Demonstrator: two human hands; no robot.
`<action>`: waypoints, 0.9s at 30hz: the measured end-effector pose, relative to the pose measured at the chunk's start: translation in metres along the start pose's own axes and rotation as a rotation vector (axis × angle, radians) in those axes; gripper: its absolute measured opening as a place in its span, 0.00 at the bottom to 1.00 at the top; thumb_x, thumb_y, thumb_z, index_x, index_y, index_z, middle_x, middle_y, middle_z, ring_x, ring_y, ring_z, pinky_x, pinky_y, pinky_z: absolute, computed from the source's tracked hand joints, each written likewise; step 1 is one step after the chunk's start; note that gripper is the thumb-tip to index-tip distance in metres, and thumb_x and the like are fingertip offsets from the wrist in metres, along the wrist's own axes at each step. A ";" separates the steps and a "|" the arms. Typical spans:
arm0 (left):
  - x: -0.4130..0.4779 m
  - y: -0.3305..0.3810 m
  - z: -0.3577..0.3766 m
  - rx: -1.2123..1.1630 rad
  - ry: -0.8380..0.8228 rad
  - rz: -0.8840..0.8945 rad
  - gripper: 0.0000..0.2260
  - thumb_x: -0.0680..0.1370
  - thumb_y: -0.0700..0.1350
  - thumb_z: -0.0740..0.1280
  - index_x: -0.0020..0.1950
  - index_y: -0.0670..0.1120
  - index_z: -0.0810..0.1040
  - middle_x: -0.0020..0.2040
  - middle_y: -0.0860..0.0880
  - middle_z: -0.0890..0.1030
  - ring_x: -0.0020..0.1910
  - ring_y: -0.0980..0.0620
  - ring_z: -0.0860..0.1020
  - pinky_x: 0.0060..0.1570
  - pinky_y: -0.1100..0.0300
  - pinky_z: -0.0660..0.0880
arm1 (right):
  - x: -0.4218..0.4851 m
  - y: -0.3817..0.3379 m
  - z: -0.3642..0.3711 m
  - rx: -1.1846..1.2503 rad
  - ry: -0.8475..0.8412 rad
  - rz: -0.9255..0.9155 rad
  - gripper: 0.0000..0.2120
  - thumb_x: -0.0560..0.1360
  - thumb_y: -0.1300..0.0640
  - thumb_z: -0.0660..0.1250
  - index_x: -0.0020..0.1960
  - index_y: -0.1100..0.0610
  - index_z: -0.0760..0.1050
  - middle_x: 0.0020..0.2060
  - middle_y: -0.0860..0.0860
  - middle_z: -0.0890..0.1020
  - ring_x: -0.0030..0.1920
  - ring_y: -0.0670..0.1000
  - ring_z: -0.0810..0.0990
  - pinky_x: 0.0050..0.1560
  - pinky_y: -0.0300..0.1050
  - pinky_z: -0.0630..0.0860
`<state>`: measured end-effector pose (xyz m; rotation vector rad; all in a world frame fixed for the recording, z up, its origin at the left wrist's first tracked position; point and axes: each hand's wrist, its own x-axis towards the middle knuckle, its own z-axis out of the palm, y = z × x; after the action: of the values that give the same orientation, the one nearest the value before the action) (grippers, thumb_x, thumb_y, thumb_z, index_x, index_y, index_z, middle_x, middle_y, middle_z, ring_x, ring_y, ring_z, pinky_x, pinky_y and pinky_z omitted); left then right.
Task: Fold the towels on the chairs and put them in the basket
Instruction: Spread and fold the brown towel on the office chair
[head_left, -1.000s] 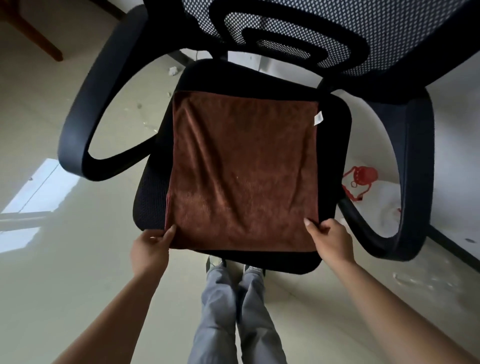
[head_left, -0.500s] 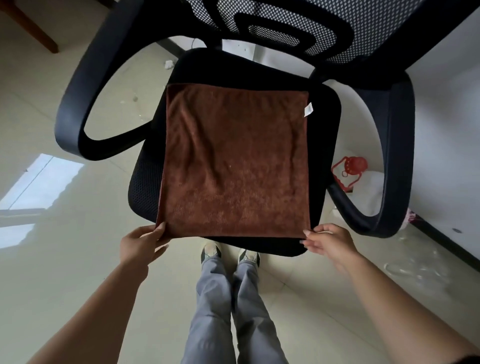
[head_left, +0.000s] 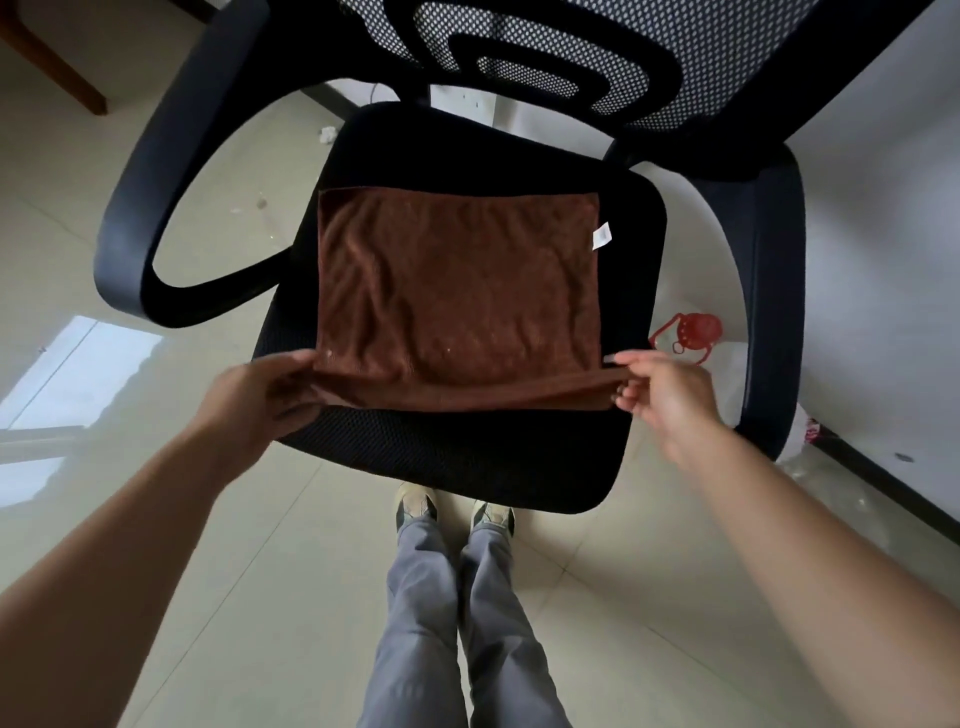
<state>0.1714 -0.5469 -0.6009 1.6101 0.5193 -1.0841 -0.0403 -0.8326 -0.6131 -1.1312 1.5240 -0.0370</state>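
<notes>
Two hands working one brown towel (head_left: 457, 291) here, lying flat on the black seat of the office chair (head_left: 467, 457). Left hand (head_left: 260, 400) pinching the near left corner, right hand (head_left: 660, 395) pinching the near right one, both clamped on cloth and lifting that edge off the seat. Probably holding it taut to carry it toward the far edge for a clean fold. Arms reaching forward, well apart. No basket showing.

Towel (head_left: 457, 291): plain brown, white tag (head_left: 601, 236). Chair seat (head_left: 467, 457): black mesh. Backrest (head_left: 727, 47): black with white dotted pattern. Floor (head_left: 156, 519): pale beige tiles. Trousers (head_left: 457, 623): grey.
</notes>
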 end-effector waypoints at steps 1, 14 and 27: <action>0.001 0.011 0.003 -0.038 -0.008 0.013 0.13 0.76 0.41 0.60 0.42 0.46 0.85 0.45 0.48 0.81 0.36 0.55 0.79 0.44 0.59 0.79 | 0.006 -0.011 0.000 0.085 -0.013 0.032 0.15 0.77 0.67 0.56 0.42 0.58 0.80 0.30 0.53 0.73 0.31 0.48 0.73 0.33 0.40 0.76; 0.049 0.090 0.022 -0.004 0.002 0.171 0.08 0.75 0.36 0.67 0.52 0.42 0.82 0.44 0.48 0.85 0.42 0.54 0.84 0.45 0.60 0.81 | 0.047 -0.116 0.025 0.334 -0.057 -0.008 0.09 0.72 0.68 0.55 0.38 0.65 0.73 0.33 0.57 0.74 0.35 0.53 0.77 0.47 0.48 0.81; 0.097 0.126 0.054 0.001 0.115 0.282 0.00 0.79 0.42 0.66 0.49 0.47 0.75 0.44 0.48 0.83 0.37 0.57 0.84 0.52 0.59 0.78 | 0.102 -0.129 0.074 -0.050 0.201 -0.324 0.04 0.75 0.62 0.69 0.48 0.55 0.79 0.34 0.50 0.80 0.29 0.44 0.78 0.33 0.34 0.78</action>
<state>0.2972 -0.6574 -0.6176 1.6949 0.3532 -0.7847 0.1118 -0.9269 -0.6369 -1.4404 1.5077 -0.3427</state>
